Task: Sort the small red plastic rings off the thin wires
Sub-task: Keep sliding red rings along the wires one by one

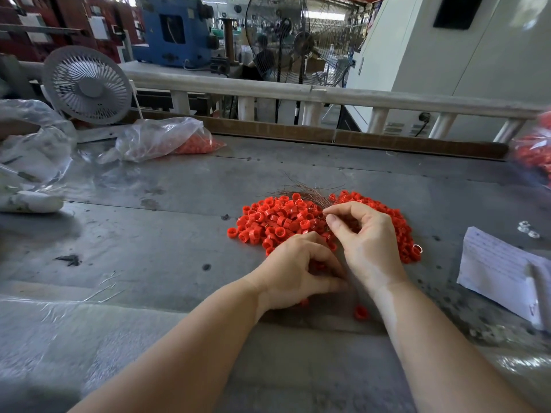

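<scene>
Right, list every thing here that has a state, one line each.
Left hand: fingers curled, resting on the near edge of the rings; what its grip holds is hidden.
Right hand: pinches a thin wire at the fingertips.
Rings: loose heap on the table.
Wires: bare bundle at the heap's far side.
Bag: lying open, some red pieces inside.
Small fan: blades look still.

A: Worktop [149, 234] grey, scuffed, stained. Small white desk fan [87, 84] at far-left edge, tilted.
B: Bags?
A: Crumpled clear plastic bag [29, 144] at left. Lined paper sheet [501, 272] at right, handwritten, text too small to read.
B: Bkgd?
A: White railing [328, 95], blue machine [176, 28], big pedestal fan [301, 40] behind it.
</scene>
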{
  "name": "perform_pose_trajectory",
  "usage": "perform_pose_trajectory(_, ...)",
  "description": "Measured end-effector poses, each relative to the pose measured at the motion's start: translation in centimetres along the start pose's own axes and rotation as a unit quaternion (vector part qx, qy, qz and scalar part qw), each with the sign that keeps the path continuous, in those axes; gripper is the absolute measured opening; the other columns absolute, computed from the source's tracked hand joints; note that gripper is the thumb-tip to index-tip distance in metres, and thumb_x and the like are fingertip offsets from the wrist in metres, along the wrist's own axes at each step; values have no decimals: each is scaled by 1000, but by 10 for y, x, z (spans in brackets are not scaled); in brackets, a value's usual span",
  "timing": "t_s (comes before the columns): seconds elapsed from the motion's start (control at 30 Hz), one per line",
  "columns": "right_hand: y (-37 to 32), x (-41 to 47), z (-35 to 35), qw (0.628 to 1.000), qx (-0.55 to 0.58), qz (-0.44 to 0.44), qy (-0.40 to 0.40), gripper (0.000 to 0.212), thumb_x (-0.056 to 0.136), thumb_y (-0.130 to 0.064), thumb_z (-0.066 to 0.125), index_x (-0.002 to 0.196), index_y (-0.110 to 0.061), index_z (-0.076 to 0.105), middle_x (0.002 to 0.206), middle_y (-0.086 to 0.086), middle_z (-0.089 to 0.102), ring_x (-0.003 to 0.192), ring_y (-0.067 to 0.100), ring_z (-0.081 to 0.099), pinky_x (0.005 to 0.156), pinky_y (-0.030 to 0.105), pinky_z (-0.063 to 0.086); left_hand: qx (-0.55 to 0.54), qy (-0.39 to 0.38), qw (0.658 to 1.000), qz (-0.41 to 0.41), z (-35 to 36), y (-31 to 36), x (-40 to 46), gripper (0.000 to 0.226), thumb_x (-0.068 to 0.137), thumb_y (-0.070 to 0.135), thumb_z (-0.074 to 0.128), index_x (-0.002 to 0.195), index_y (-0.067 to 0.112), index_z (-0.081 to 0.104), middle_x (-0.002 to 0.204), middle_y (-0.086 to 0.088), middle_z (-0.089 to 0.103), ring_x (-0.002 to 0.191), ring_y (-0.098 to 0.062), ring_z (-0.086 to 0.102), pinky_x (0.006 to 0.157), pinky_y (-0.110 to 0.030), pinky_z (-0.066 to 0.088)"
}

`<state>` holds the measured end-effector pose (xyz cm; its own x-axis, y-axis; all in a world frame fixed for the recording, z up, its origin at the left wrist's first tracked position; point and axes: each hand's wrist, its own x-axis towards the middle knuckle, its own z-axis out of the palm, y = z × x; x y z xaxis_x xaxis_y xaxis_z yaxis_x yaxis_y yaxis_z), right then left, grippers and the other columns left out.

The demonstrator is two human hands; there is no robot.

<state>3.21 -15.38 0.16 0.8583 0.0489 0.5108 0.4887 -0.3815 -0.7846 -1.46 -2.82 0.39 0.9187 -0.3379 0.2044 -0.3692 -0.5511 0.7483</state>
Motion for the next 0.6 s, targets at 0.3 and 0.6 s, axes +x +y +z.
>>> perform_pose_trajectory(0.3, 0, 0, -1, 1000, 23, 3, 2, 19, 82, -4, 65, 77, -22, 69, 76, -15, 65, 75, -11, 58, 68, 0, 39, 103, -57, 993, 22, 16, 7, 3, 34, 63, 43, 80, 94, 30, 73, 95, 19, 47, 110, -13, 34, 102, -33, 15)
perform_pose_trajectory(0.6, 1, 3, -1, 999, 45, -10, 4, 22, 82, -2, 66, 77, -24, 67, 74, -13, 66, 70, -7, 59, 68, 3, 41, -115, 131, 985, -16, -5, -10, 5, 17, 74, 10, 75, 89, 18, 74, 80, 18, 63, 76, 8, 58, 76, -6, 40)
